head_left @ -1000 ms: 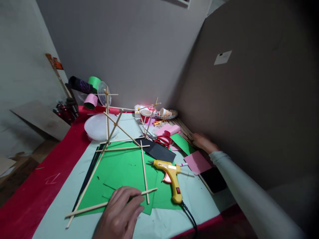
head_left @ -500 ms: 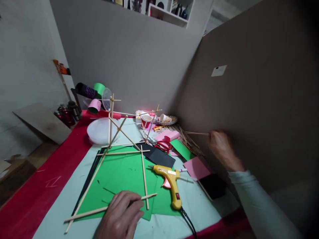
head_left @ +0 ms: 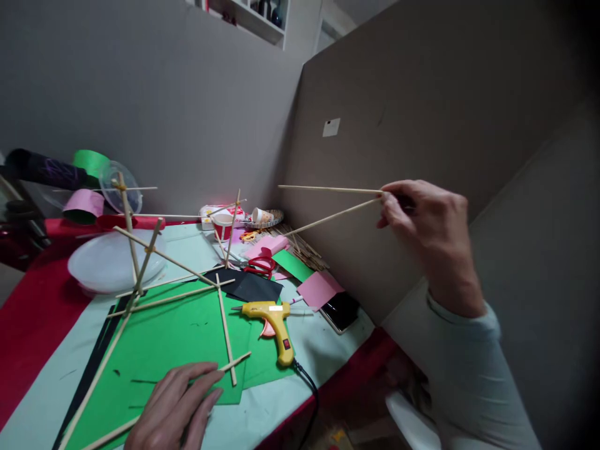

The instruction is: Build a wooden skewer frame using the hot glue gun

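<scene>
My right hand [head_left: 429, 228] is raised at the right, its thumb and fingers pinched on the ends of two thin wooden sticks [head_left: 330, 189]. They spread apart in a V toward the left. My left hand [head_left: 180, 403] lies over the near stick of a wooden stick frame [head_left: 171, 302], fingers curled on it; the stick's end pokes out past the fingertips. Crossed sticks rise at the frame's far end, joined with yellowish blobs. Under the frame lie green sheets [head_left: 182, 340]. A yellow glue gun [head_left: 276, 319] rests on its side right of the frame.
Black paper [head_left: 255, 286], red-handled scissors [head_left: 261, 265], pink paper [head_left: 320, 289] and a phone [head_left: 340, 312] lie beyond the glue gun. Loose sticks [head_left: 307, 253] lie along the right partition [head_left: 375, 144]. Paper cups [head_left: 224, 226] and plastic lids [head_left: 112, 259] stand farther back.
My right hand has lifted from low beside the partition, bringing up two sticks. The view has swung right. My left hand stays on the frame's near stick.
</scene>
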The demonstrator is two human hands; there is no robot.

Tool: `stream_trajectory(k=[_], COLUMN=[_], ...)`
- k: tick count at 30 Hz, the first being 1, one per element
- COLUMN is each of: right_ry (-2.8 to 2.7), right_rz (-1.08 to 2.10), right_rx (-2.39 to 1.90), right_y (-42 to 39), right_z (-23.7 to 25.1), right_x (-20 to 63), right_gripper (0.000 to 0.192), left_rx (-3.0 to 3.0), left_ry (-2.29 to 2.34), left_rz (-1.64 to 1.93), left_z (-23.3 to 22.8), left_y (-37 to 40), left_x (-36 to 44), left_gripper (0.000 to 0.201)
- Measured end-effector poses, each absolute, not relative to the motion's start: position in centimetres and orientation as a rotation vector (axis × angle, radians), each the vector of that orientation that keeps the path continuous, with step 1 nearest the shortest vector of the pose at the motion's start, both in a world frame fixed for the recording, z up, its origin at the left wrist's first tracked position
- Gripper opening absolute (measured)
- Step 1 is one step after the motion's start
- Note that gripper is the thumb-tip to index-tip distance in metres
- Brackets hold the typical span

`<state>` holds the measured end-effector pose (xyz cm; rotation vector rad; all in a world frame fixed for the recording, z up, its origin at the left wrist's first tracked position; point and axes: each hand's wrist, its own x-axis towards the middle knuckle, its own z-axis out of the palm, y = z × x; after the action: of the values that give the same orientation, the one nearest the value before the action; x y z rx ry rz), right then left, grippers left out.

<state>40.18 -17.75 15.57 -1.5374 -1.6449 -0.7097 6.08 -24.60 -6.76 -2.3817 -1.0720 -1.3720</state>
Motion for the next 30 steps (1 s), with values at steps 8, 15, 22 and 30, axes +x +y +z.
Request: stream_trajectory(k=[8, 15, 22, 30], right_ry=[-1.869, -1.969, -1.983, -1.870], right_rz=[0.089, 0.268, 0.484, 0.228], right_rx=[-1.150, -1.038, -0.953, -1.008], right_y=[-22.7, -23.5, -24.6, -22.9], right_z=[14.9, 13.5, 14.2, 13.3], right_x=[35.4, 33.0, 30.9, 31.8], right_gripper=[0.018, 0.016, 0.016, 0.042], left_rx=[-2.180, -1.951, -2.154, -1.746], left_ry=[-1.241, -1.368, -1.360, -1.999], left_rz=[-1.364, -1.295, -1.460, -2.114], left_z=[-1.3, 0.3, -0.6, 0.4], left_y=[-26.8, -27.8, -27.3, -29.5], left_x=[8.9, 8.0, 7.0, 5.8], left_gripper=[0.046, 0.027, 0.013, 0.012])
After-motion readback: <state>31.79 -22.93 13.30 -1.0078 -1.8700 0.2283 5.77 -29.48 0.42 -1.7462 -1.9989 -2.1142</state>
